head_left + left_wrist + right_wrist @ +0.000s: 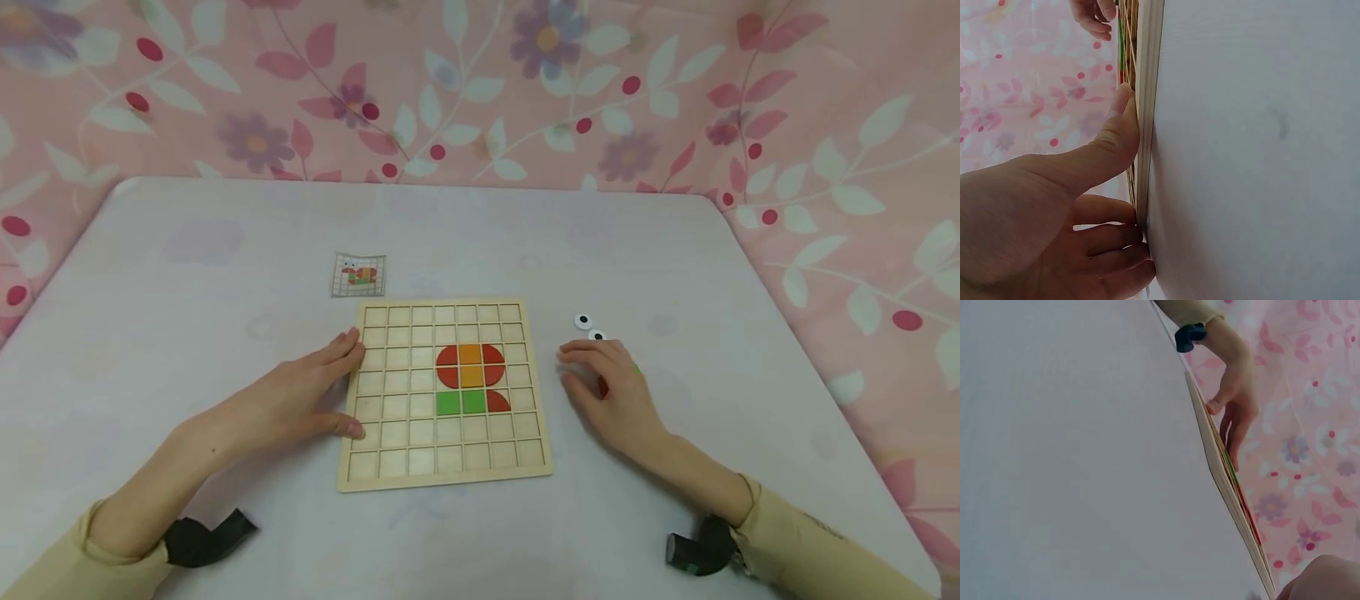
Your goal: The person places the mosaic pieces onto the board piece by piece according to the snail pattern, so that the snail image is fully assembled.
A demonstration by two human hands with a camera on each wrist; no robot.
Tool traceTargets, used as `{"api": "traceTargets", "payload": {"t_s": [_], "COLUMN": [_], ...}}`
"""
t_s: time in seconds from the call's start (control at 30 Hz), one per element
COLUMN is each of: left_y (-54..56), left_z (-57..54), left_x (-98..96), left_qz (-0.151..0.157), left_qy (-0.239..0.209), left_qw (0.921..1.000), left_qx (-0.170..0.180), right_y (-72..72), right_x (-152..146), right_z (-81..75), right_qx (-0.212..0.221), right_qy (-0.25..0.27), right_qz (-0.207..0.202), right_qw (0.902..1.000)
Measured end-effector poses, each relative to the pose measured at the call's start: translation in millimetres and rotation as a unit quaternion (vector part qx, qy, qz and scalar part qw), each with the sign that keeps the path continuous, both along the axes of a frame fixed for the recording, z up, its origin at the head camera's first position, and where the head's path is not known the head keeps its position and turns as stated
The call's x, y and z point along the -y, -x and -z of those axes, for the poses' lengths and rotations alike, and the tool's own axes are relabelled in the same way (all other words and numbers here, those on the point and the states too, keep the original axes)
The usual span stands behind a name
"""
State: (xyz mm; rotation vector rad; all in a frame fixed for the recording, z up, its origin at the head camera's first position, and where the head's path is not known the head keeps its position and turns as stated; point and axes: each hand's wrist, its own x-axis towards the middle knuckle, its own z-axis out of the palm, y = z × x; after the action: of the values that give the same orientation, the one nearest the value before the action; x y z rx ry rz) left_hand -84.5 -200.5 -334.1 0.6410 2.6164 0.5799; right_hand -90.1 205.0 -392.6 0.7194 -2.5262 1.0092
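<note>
A light wooden grid board (450,479) lies on the table, with red, orange and green flat pieces (470,367) set in several of its cells. My left hand (300,392) rests against the board's left edge; in the left wrist view its thumb (1107,140) lies along the rim and the fingers touch the side. Right of the board, my right hand (615,400) hovers low or rests, fingers loosely bent. Two white eye pieces (582,322) lie just beyond its fingertips. Partly hidden under the hand are a red piece (603,387) and a bit of green.
A small picture card (358,275) with a coloured pattern on a grid lies behind the board's upper left corner. The white-covered table (225,242) meets a pink floral cloth (465,92) at the back and sides. Black wrist devices (206,540) sit at both sleeves.
</note>
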Motion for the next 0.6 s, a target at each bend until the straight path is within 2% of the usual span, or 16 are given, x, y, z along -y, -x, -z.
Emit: {"api": "traceTargets", "payload": {"t_s": [0.1, 0.17, 0.6], "left_y": [0.1, 0.3, 0.3], "left_z": [-0.2, -0.7, -1.4], "left_x": [0.1, 0.1, -0.1], "left_qz": [-0.001, -0.001, -0.002], "left_qy": [0.0, 0.0, 0.001], "left_qw": [1.0, 1.0, 1.0], "left_qx": [0.002, 0.003, 0.002], "right_y": [3.7, 5.0, 4.2], "right_x": [-14, -20, -15], "right_z": [0.4, 0.2, -2.9], "right_qx": [0.001, 0.003, 0.014], "right_qy": [-0.013, -0.02, -0.012], "right_qz": [0.033, 0.04, 0.007], "right_qw": [0.9994, 0.999, 0.9998]}}
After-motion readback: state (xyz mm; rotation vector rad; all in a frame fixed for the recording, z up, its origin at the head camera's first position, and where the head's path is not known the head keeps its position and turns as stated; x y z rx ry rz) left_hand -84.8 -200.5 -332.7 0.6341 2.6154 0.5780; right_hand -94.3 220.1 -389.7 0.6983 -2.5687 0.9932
